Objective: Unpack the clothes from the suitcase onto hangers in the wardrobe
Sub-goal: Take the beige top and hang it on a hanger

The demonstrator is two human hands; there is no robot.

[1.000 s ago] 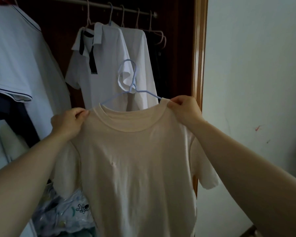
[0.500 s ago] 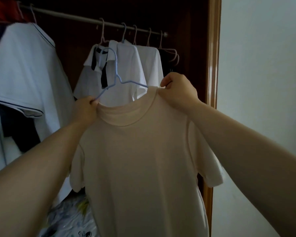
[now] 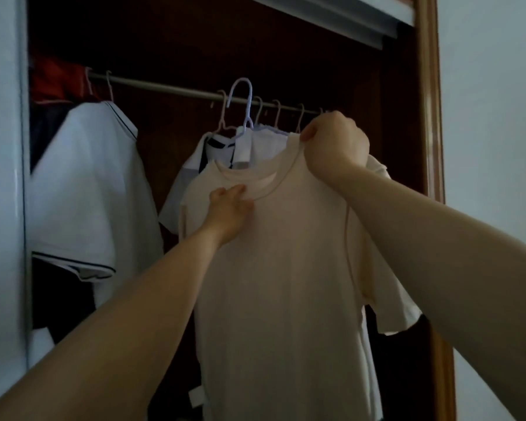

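The left hand [image 3: 230, 205] pinches the front collar of the cream short-sleeved cotton T-shirt [image 3: 280, 268], fingers curled on the cloth. The right hand [image 3: 334, 144], higher, grips its shoulder seam. The shirt's pale lilac plastic hanger [image 3: 246, 98] crosses the grey metal wardrobe rail [image 3: 164, 88], beside hung white collared shirts [image 3: 88, 183].

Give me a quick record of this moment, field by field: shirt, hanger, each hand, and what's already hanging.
shirt: cream T-shirt, on the hanger, held up at the wardrobe
hanger: pale blue hanger, hook level with the rail; whether it is seated is unclear
left hand: pinches the front collar
right hand: grips the shirt's shoulder
already hung: white shirts
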